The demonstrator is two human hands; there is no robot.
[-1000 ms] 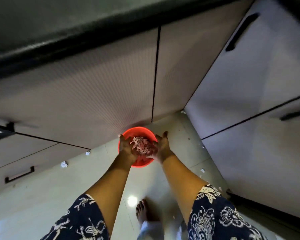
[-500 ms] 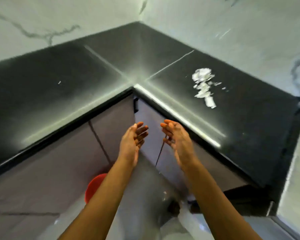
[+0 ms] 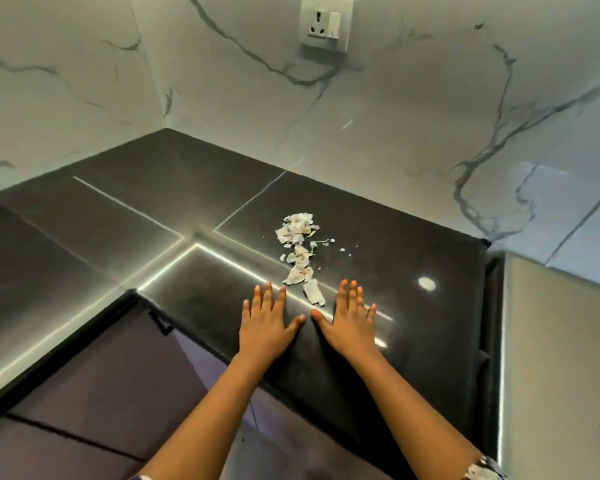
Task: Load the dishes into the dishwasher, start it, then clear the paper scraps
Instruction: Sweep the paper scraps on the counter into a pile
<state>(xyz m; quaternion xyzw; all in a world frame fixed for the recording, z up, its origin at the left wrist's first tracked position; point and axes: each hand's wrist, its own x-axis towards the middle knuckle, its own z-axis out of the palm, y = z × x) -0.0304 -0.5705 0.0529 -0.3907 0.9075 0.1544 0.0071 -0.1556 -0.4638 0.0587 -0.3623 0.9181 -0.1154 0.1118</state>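
Observation:
A small heap of torn white paper scraps (image 3: 298, 244) lies on the black countertop (image 3: 395, 265), trailing toward its front edge. My left hand (image 3: 265, 322) is spread flat, palm down, just left of the nearest scrap. My right hand (image 3: 349, 318) is spread flat the same way just right of it. Both hands are empty, and their thumbs nearly meet below the scraps. The dishwasher and the dishes are out of view.
The counter turns a corner at the left, under marble-patterned walls with a wall socket (image 3: 326, 24). Dark cabinet fronts (image 3: 125, 382) sit below the counter. A grey steel surface (image 3: 561, 358) adjoins the counter on the right.
A second ago both hands dropped scraps into a red bowl on the floor. They rose empty, and now lie flat on the counter either side of the remaining scraps.

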